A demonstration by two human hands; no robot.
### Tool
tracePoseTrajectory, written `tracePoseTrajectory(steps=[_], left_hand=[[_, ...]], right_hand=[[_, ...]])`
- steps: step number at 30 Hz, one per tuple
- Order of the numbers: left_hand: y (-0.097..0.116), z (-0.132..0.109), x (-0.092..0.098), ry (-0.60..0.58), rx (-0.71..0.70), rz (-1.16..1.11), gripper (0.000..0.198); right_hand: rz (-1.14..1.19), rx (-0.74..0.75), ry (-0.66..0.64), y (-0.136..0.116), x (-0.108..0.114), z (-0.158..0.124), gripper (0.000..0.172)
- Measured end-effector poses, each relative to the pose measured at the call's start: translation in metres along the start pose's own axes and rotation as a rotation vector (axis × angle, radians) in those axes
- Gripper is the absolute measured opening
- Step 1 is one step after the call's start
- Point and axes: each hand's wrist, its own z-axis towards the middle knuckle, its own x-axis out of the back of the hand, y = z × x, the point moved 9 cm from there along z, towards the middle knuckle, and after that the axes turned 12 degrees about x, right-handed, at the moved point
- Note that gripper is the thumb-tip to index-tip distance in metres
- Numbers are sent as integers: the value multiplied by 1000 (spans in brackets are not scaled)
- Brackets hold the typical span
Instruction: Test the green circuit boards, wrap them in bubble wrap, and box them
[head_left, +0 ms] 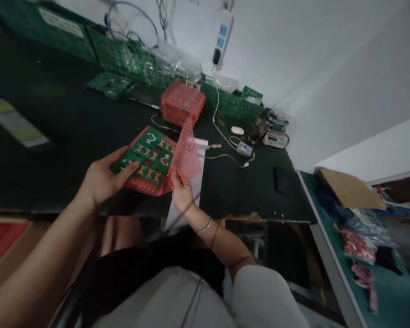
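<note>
A green circuit board panel with copper-coloured patches lies on a sheet of red bubble wrap at the table's near side. My left hand grips the panel's left edge, its thumb on the top face and the other fingers out of sight beneath. Pinched in my right hand is the near right part of the bubble wrap, whose right flap stands folded up beside the boards. How many boards are stacked cannot be made out. White paper shows under the wrap and my right hand.
Behind stands a red bubble-wrapped bundle. Loose green boards lie back left, near green bins along the wall. To the right are a small device with a lit screen, cables, a bottle and a dark phone-like object.
</note>
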Motion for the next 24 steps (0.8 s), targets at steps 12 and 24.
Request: tracePoseTrajectory(steps=[12, 24], left_hand=[[43, -54, -55, 17, -63, 519, 109], [105, -130, -133, -455, -380, 640, 69]], right_hand=[[282, -208, 239, 1, 83, -36, 30], [-232, 54, 83, -9, 164, -28, 29]])
